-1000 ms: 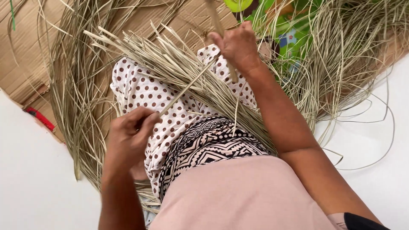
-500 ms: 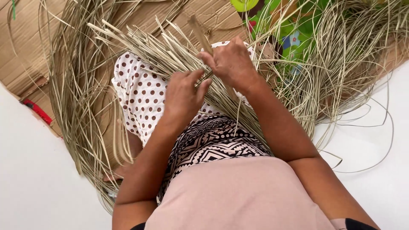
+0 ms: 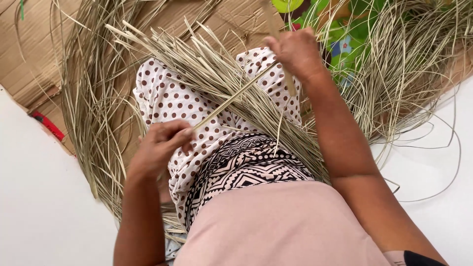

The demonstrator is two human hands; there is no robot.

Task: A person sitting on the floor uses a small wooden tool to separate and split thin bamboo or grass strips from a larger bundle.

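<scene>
A: How do our fingers sit?
B: Our left hand pinches one dried grass strip; our right hand clamps its far end.
A: Where does it lie?
B: Slanted over the grass bundle on the polka-dot cloth.

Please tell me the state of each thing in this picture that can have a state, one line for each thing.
left hand: closed, pinching the lower end of a grass strip
right hand: closed on the strip's upper end
grass strip: stretched straight between both hands
bundle of dry grass: lying across the lap, tips fanned out
cardboard: flat on the floor
</scene>
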